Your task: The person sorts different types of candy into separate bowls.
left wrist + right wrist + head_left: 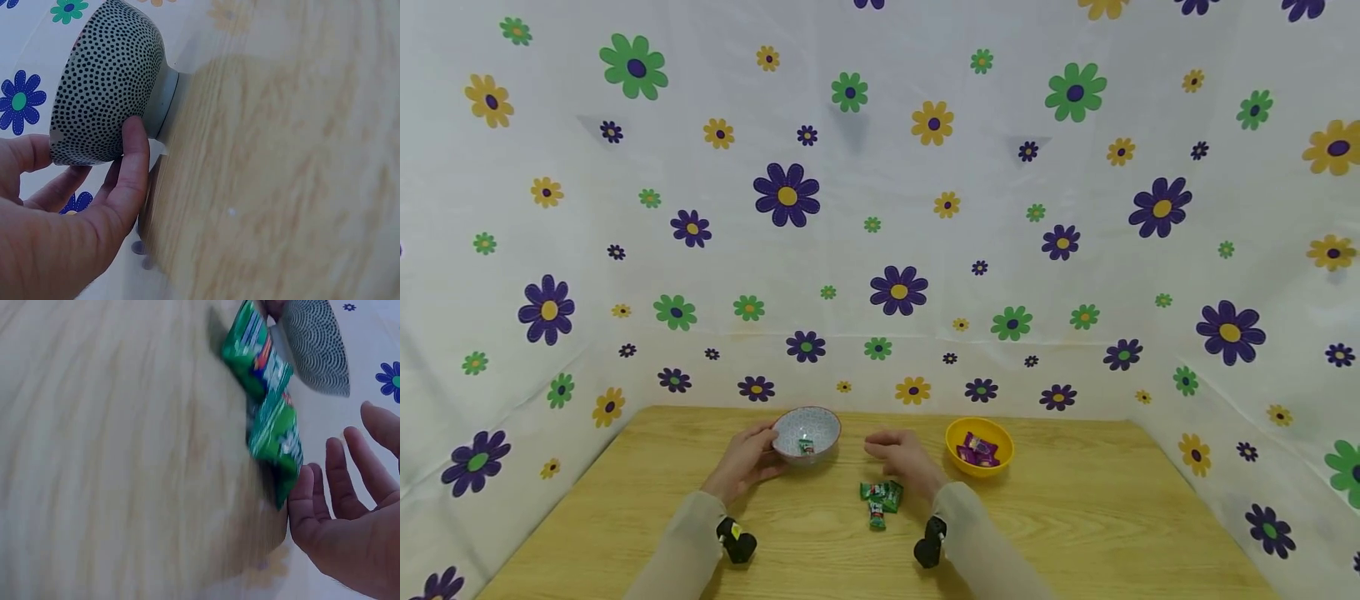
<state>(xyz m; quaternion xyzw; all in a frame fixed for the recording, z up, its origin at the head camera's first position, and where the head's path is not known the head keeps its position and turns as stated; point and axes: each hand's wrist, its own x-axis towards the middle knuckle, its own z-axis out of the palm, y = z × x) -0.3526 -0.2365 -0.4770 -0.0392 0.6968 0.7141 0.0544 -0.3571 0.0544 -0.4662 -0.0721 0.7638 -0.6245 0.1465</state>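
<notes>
My left hand (747, 461) holds a dotted bowl (112, 81) by its side, thumb near the rim and fingers against the outer wall. One green-wrapped sweet (807, 447) lies inside that bowl, seen in the head view. Whether the bowl's foot touches the table is hard to tell. My right hand (906, 458) is over the table with its fingers loosely bent and nothing in them. Just in front of it, on the near side, lies a small pile of green-wrapped sweets (877, 515). The right wrist view shows these sweets (278, 434) beside the right fingertips.
A yellow bowl (951, 437) with several purple-wrapped sweets (979, 450) stands right of my right hand. The wooden table (1075, 517) meets a white flowered cloth (865, 250) at the back and both sides. Each wrist carries a black strapped device (931, 542).
</notes>
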